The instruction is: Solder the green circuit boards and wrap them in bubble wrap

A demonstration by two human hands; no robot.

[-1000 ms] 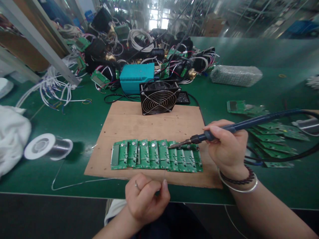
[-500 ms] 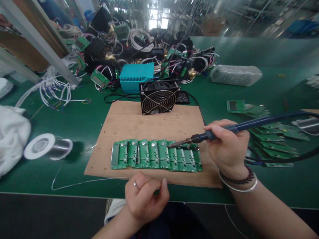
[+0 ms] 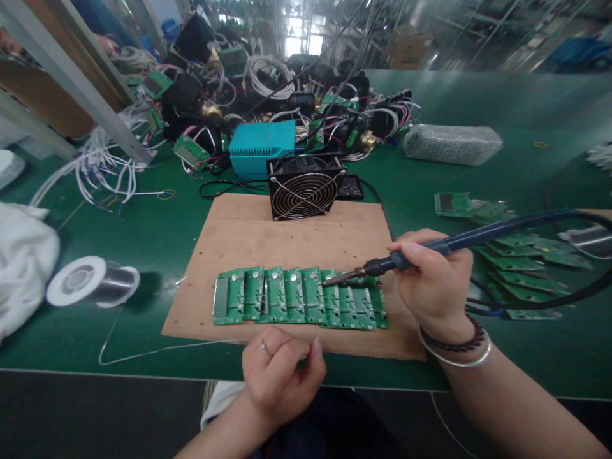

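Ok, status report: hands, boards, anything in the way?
Right hand grips soldering iron, tip over boards. Left hand holds solder wire. Boards overlapping on cardboard. Soldering iron partly hides some.

The left grip [image 3: 280,373] has its fingers curled inward, thumb angled up beside them. The right grip [image 3: 435,287], farther forward, is closed, thumb and forefinger leading. Both forearms [image 3: 519,398] slant inward toward each other.
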